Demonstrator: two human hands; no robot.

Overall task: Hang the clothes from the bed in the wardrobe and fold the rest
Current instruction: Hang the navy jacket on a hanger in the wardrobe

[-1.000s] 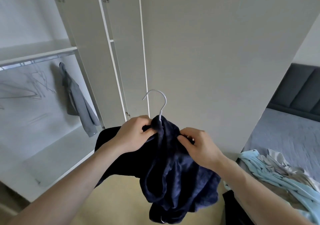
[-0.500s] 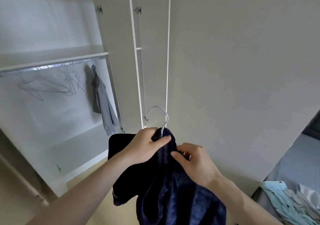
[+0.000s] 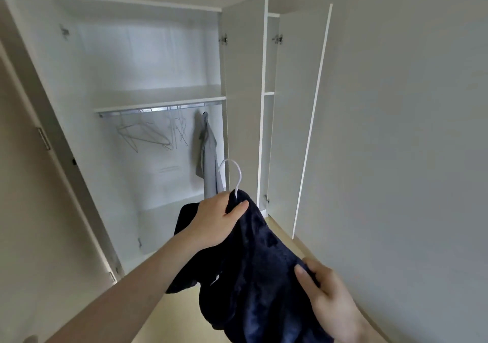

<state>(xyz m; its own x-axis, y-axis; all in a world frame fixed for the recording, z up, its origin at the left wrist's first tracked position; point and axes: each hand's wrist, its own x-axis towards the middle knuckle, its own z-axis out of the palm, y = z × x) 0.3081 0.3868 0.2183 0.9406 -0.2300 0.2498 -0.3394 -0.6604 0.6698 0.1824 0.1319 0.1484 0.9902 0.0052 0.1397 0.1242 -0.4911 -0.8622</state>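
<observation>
**hanger_q:** So what's hidden up close? Bottom of the shot looks chopped.

**foldit:** Yeah, the navy garment (image 3: 264,268) runs off the bottom edge, so its hem is cut off and I can't tell what kind of clothing it is. The right hand (image 3: 327,297) sits low at the garment's right side, wrist out of frame; thumb lies on the cloth and the fingers curl behind it, pinching a fold. Most of the white hanger (image 3: 235,177) is buried in the fabric, only the hook and a bit of neck stick out.

**hanger_q:** Which way does it point?

**foldit:** Hook is up, its open end curling to the left, toward the wardrobe opening. The garment's long axis runs down and right from the hook, drooping in a bunched heap.

**hanger_q:** And the other hand?

**foldit:** The left hand (image 3: 219,221) grips the top of the garment right under the hook, thumb across the front, fingers wrapped round behind. Whether it's got the hanger's shoulder in there too, can't see.

**hanger_q:** Further back?

**foldit:** Open wardrobe (image 3: 158,52), doors swung out. Under the shelf (image 3: 158,101) runs a rail (image 3: 158,109) with a cluster of empty wire hangers (image 3: 148,134), thin and hard to count. Right of them hangs a grey shirt (image 3: 208,157), its lower end behind the left hand. The navy garment is held in front of the wardrobe, below the rail, not touching it.
</observation>
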